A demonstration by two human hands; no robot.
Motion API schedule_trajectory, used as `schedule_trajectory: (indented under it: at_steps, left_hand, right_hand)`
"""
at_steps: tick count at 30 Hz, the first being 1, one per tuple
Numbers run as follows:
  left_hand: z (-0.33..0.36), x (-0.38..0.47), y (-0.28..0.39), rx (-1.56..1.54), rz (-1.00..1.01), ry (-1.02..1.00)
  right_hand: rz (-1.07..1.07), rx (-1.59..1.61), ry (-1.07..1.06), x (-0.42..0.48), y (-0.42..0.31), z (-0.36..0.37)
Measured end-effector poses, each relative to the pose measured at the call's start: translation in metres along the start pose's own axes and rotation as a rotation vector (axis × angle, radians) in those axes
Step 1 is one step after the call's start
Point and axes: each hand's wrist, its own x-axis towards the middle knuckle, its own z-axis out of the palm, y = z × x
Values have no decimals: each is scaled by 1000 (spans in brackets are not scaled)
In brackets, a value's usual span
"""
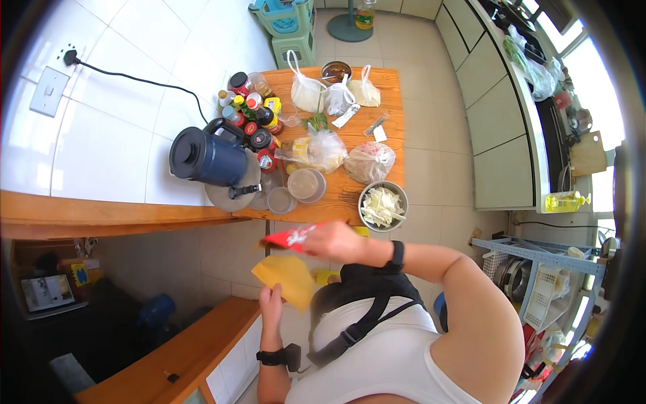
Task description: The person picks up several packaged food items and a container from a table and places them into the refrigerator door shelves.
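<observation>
My left hand [271,304] pinches a thin yellow sheet [286,279] by its lower edge, thumb on top. Whether it is cloth, paper or food cannot be told. Just above it, my right hand [337,242] grips a red packet [290,238] with white print. The packet points left, and its dark end is blurred. Both hands are in front of the table's near edge. Close to my right hand, a metal bowl [404,214] of pale sliced vegetable pieces [382,206] stands at the table corner.
The wooden table [348,199] bears tied plastic bags [371,161], plastic tubs [306,185], a bowl of dark sauce [335,73] and sauce bottles [267,120]. A blue electric kettle [214,156] stands left, its cord running to the wall. A metal shelf [535,257] stands right.
</observation>
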Motion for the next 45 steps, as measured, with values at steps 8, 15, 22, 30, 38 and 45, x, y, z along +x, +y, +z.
schedule_trajectory:
  at_steps: [8, 15, 22, 30, 38, 45]
  left_hand:
    - [-14, 7, -5, -90, 109, 195]
    - [-11, 0, 1, -298, -160, -13]
    - [-3, 4, -41, -26, -146, -117]
    - [-6, -25, -33, 191, -18, 155]
    - [-7, -46, -31, 411, -99, 246]
    - [14, -56, -36, 358, -97, 284]
  right_hand:
    - [-295, 141, -282, 9, -55, 108]
    - [-578, 76, -231, -2, -59, 110]
    - [-329, 303, -416, -14, -39, 70]
    - [768, -233, -605, -66, 191, 20]
    - [894, -303, -529, -38, 357, 51]
    - [790, -483, -323, -24, 386, 78]
